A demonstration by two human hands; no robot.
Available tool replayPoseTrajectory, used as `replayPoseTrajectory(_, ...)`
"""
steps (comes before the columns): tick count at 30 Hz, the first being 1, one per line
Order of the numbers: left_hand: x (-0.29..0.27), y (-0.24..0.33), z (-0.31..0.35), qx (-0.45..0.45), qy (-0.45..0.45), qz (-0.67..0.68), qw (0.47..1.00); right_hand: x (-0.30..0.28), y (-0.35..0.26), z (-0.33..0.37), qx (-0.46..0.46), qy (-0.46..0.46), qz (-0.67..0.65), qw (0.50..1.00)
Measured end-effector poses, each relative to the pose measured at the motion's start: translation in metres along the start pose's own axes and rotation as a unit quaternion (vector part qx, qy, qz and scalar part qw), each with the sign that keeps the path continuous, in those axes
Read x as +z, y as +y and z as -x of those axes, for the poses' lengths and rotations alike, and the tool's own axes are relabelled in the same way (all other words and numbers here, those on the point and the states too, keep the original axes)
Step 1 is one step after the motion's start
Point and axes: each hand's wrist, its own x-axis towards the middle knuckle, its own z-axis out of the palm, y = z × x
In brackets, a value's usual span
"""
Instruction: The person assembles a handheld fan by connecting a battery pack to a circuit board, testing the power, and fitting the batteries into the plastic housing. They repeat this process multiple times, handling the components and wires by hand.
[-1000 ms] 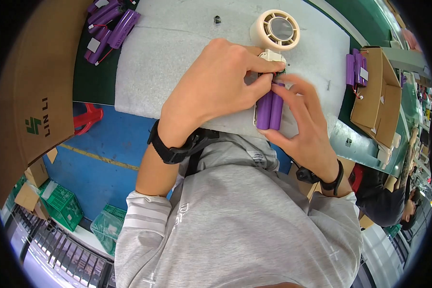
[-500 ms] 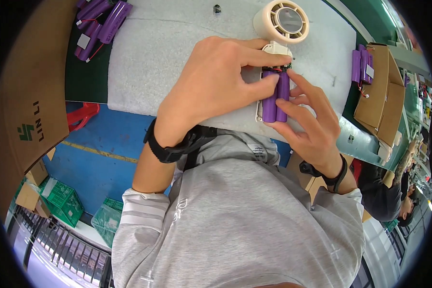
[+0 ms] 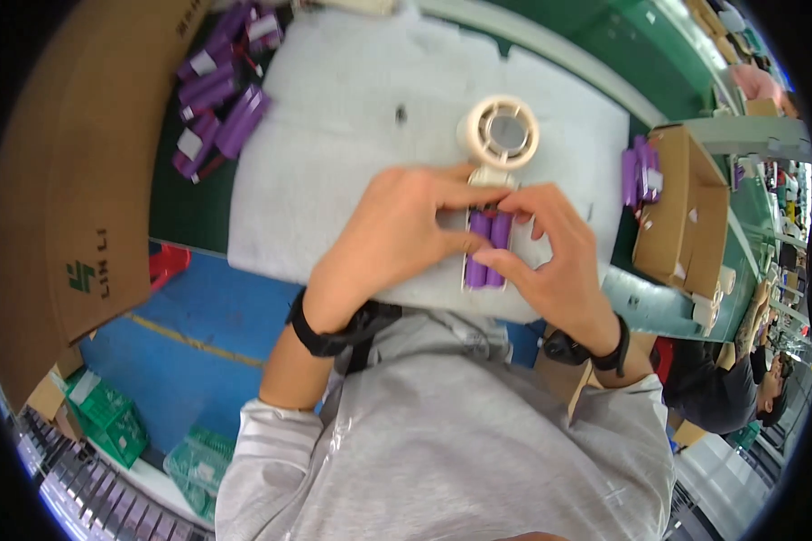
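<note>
9 o'clock: brown carton, green logo, black lettering | 10 o'clock: purple packs, white labels, seemingly too blurred to read

The green worktop is largely covered by a pale mat, on which a cream fan is laid with its round head toward the far side, a small dark spot being seen on the mat to the left of that head. On the bare green surface left of the mat, purple battery packs are loosely heaped, some with white labels. At the right, more purple packs are placed just beside an open cardboard box, which is likewise set on the worktop.
</note>
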Motion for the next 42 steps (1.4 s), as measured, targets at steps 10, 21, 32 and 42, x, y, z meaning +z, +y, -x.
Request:
replayPoseTrajectory(10,0.002,-0.004,0.008,0.02,0.011,-0.038,0.999,-0.003,0.0,-0.002,-0.065,-0.03,0.079,0.994)
replayPoseTrajectory(21,-0.001,-0.006,0.011,0.023,0.084,0.029,0.996,-0.003,-0.006,0.021,-0.11,-0.11,0.223,0.962)
replayPoseTrajectory(32,-0.085,-0.052,0.05,-0.068,0.353,-0.393,0.847,-0.044,0.007,-0.077,-0.034,-0.093,0.269,0.958)
replayPoseTrajectory(42,-0.094,-0.055,0.045,-0.136,0.324,-0.323,0.879,0.037,0.058,-0.234,-0.09,-0.073,0.28,0.953)
